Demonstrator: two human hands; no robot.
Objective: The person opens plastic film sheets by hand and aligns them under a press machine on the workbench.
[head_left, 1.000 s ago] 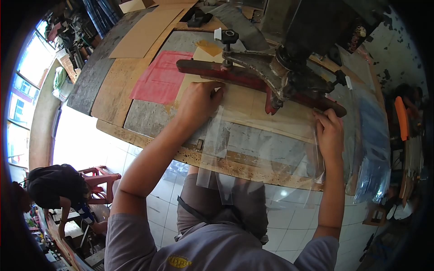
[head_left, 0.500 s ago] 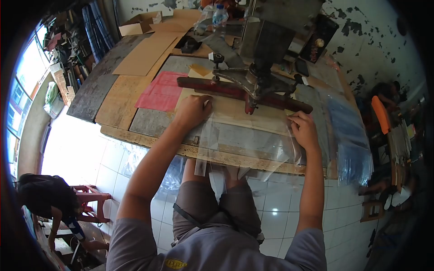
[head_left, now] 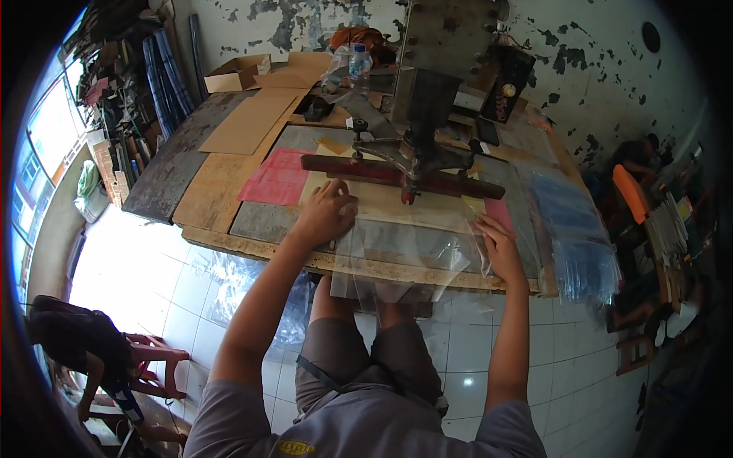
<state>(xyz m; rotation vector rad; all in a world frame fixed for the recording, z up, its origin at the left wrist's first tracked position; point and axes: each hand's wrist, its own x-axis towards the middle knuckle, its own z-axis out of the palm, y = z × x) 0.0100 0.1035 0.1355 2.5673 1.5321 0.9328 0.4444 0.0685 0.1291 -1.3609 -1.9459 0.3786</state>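
Observation:
Clear plastic sheeting [head_left: 405, 248] lies over the near part of the worktable and hangs past its front edge. My left hand [head_left: 327, 212] rests at the sheeting's left side with its fingers bent and a little apart. At the right side my right hand [head_left: 498, 246] has its fingers stretched toward the sheeting's edge. Just beyond both hands, a long red press bar [head_left: 382, 174] spans a pale yellowish board [head_left: 366, 200]. Pink sheet material [head_left: 279, 177] lies left of the bar.
Blue-tinted plastic bags [head_left: 576, 237] hang over the table's right edge. Brown cardboard [head_left: 248, 122] and an open box [head_left: 235, 74] lie at the back left. A bottle [head_left: 359, 62] stands at the back. Another person [head_left: 84, 336] bends near a red stool [head_left: 156, 359] at the lower left.
The view has tilted up and shifted, showing more wall. My right hand's fingers have straightened from a pinch, and my left hand's fingers have loosened. The sheeting's hanging edge looks shorter.

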